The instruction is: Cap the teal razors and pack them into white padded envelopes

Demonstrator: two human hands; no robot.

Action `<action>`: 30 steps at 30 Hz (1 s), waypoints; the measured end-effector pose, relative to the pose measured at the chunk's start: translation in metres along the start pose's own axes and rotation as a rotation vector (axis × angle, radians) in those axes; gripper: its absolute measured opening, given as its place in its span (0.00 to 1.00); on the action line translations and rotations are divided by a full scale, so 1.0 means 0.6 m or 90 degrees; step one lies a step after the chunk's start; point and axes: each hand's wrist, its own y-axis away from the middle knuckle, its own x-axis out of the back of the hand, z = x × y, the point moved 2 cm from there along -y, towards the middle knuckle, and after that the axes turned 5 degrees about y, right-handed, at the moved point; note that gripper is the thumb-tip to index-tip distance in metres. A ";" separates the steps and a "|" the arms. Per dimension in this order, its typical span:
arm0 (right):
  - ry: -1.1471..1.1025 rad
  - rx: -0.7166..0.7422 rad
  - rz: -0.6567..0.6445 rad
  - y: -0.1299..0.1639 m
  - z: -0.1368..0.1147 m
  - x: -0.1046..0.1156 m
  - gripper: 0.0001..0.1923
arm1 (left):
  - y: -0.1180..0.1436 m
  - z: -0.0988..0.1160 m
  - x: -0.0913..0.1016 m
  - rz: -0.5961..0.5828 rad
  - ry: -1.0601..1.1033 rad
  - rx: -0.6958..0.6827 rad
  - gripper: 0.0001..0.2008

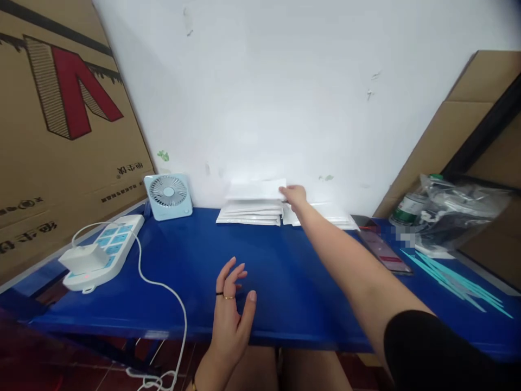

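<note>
My right hand (293,195) is stretched out to the back of the blue table (285,271), by the white wall. Its fingers pinch the right edge of a white envelope (256,190), held just above a stack of white envelopes (250,213). A second, flatter pile of white envelopes (325,214) lies right of the stack, partly behind my forearm. My left hand (233,304) hovers over the table's front edge with fingers apart and nothing in it; it wears two rings.
A small light-blue fan (168,196) stands at the back left. A white power strip (103,250) with a charger and cable lies left. A phone (385,251), teal strips (456,279), a clear bag (456,212) and cardboard boxes (61,125) flank the table.
</note>
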 end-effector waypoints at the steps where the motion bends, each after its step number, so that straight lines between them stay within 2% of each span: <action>1: 0.027 0.002 0.012 -0.011 0.013 -0.006 0.08 | 0.000 -0.002 0.001 -0.001 0.001 0.004 0.22; 4: 0.100 0.025 0.062 -0.041 0.056 0.018 0.14 | -0.003 -0.004 0.002 -0.009 -0.002 0.013 0.20; 7: 0.173 0.010 0.141 -0.066 0.118 0.096 0.21 | -0.004 0.000 -0.002 -0.012 -0.010 0.009 0.20; 9: 0.341 -0.085 0.225 -0.075 0.170 0.159 0.27 | -0.004 0.004 -0.006 -0.014 -0.017 0.000 0.20; 11: 0.440 -0.204 0.179 -0.076 0.222 0.206 0.32 | -0.003 0.005 -0.010 -0.021 -0.028 -0.006 0.21; 12: 0.455 -0.228 0.130 -0.074 0.242 0.220 0.33 | -0.002 0.004 -0.011 -0.027 -0.033 -0.007 0.22; 14: 0.456 -0.207 0.073 -0.068 0.263 0.235 0.27 | -0.001 0.000 -0.012 -0.038 -0.034 -0.005 0.23; 16: 0.429 -0.136 0.072 -0.056 0.260 0.240 0.19 | 0.000 -0.004 -0.012 -0.050 -0.015 0.008 0.23; 19: 0.317 0.028 0.141 -0.023 0.217 0.255 0.11 | 0.000 -0.002 -0.023 -0.070 0.101 0.095 0.20; 21: 0.225 0.151 0.194 0.013 0.177 0.275 0.08 | -0.002 0.011 -0.046 -0.094 0.278 0.211 0.20; 25: 0.121 0.353 0.245 0.126 0.110 0.310 0.06 | -0.016 0.066 -0.127 -0.188 0.769 0.539 0.29; 27: 0.093 0.435 0.214 0.195 0.093 0.312 0.06 | -0.035 0.093 -0.163 -0.198 0.927 0.684 0.37; 28: 0.078 0.486 0.193 0.230 0.089 0.310 0.06 | -0.048 0.101 -0.175 -0.180 0.971 0.726 0.41; 30: 0.078 0.607 0.055 0.294 0.087 0.296 0.07 | -0.078 0.104 -0.187 -0.095 1.042 0.722 0.42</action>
